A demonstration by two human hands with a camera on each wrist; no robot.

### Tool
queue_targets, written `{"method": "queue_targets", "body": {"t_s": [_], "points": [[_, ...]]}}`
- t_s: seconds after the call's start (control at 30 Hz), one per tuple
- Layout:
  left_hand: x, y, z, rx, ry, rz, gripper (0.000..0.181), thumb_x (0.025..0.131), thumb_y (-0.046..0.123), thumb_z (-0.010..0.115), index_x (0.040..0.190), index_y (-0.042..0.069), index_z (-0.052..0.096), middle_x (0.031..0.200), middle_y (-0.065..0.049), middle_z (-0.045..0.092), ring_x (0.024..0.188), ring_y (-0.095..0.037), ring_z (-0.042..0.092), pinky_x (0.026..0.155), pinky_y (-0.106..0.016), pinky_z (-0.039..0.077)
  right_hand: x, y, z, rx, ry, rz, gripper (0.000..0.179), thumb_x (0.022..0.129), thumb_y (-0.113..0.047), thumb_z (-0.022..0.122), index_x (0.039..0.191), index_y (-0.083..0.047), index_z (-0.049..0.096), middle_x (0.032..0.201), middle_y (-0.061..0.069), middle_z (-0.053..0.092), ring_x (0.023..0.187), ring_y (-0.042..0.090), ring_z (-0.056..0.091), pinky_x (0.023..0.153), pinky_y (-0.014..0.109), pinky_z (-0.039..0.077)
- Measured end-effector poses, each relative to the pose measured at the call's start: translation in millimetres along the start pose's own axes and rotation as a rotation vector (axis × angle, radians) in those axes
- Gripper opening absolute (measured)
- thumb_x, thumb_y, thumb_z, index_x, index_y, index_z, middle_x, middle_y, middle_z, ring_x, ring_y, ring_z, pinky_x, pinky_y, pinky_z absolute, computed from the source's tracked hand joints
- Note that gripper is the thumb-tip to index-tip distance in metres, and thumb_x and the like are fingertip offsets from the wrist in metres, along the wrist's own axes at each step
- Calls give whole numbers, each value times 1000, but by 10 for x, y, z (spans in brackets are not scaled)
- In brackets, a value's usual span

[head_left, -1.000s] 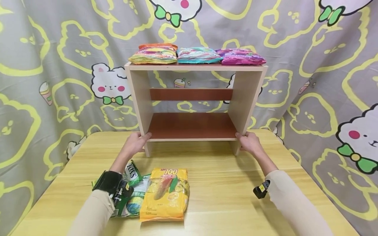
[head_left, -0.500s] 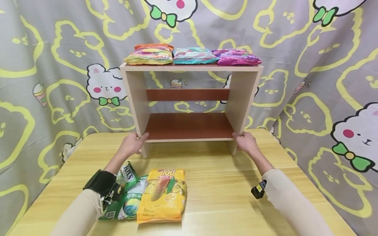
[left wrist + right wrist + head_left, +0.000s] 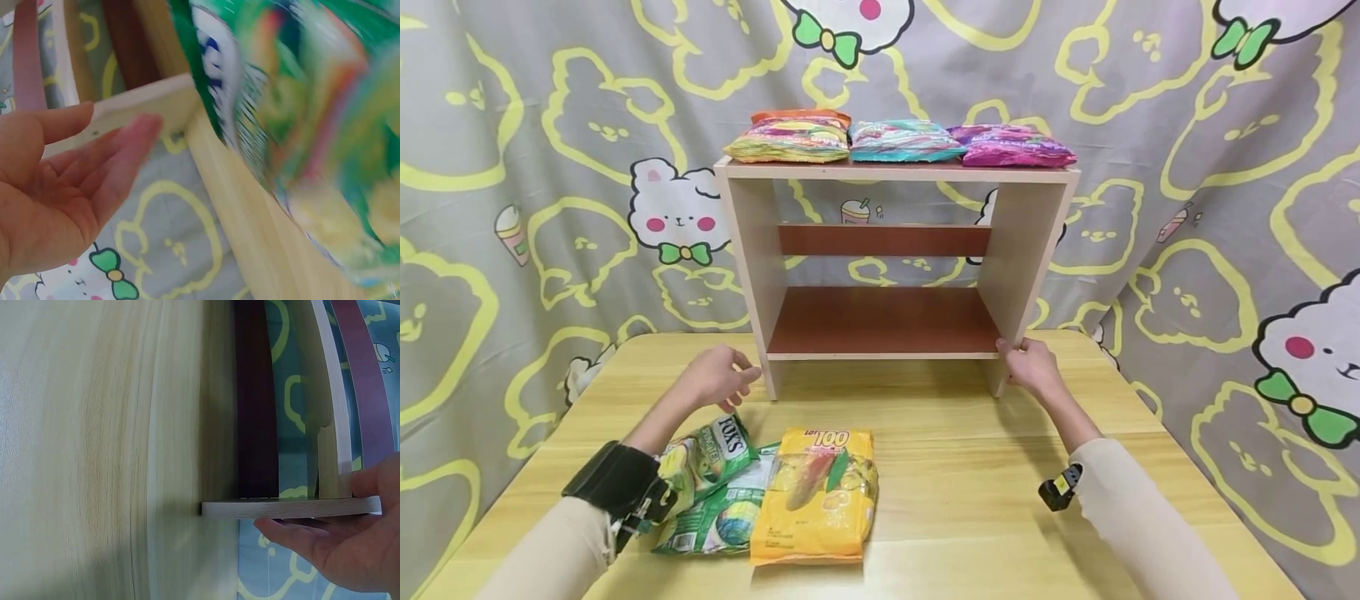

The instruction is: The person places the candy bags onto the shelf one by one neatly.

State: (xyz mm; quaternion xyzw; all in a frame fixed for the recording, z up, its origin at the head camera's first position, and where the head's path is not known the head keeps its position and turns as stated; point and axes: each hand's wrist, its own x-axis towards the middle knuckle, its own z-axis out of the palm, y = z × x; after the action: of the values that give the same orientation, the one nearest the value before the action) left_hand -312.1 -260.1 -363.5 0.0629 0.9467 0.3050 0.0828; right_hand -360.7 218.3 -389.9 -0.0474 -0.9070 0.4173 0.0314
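Observation:
A small wooden shelf (image 3: 880, 356) with red-brown boards stands at the back of the table. My right hand (image 3: 1032, 365) grips the lower part of its right side panel; in the right wrist view the thumb and fingers lie on either side of the panel (image 3: 287, 507). My left hand (image 3: 722, 377) is off the shelf, just left of the left panel, holding nothing, its fingers loosely bent. Below it lies a green Fox's candy bag (image 3: 718, 450), which looms large and blurred in the left wrist view (image 3: 300, 125).
A yellow LOT 100 candy bag (image 3: 816, 496) lies near the front, overlapping another green bag (image 3: 715, 525). On the shelf top sit a yellow-orange packet (image 3: 793, 137), a teal packet (image 3: 906, 140) and a purple packet (image 3: 1015, 146). A patterned curtain (image 3: 1195, 208) hangs behind.
My left hand has let go of the shelf's left panel and drawn back toward the left, uncovering more of the green bags. The right hand keeps its grip. The shelf looks unmoved.

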Motion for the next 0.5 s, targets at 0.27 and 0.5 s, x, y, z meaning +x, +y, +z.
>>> {"method": "queue_targets", "body": {"t_s": [0.27, 0.5], "points": [[-201, -293, -100, 132, 1, -13, 27, 101, 22, 61, 87, -1, 68, 66, -8, 64, 60, -19, 63, 63, -33, 51, -4, 21, 1, 17, -9, 8, 57, 105, -43, 43, 131, 3, 63, 130, 33, 61, 93, 37, 75, 87, 40, 55], [-277, -542, -251, 63, -216, -63, 51, 99, 26, 65, 129, -14, 56, 114, -26, 66, 96, -35, 67, 78, -46, 59, -16, 18, 9, 28, -9, 17, 57, 105, -43, 43, 131, 3, 62, 131, 34, 60, 97, 40, 74, 89, 43, 54]]}}
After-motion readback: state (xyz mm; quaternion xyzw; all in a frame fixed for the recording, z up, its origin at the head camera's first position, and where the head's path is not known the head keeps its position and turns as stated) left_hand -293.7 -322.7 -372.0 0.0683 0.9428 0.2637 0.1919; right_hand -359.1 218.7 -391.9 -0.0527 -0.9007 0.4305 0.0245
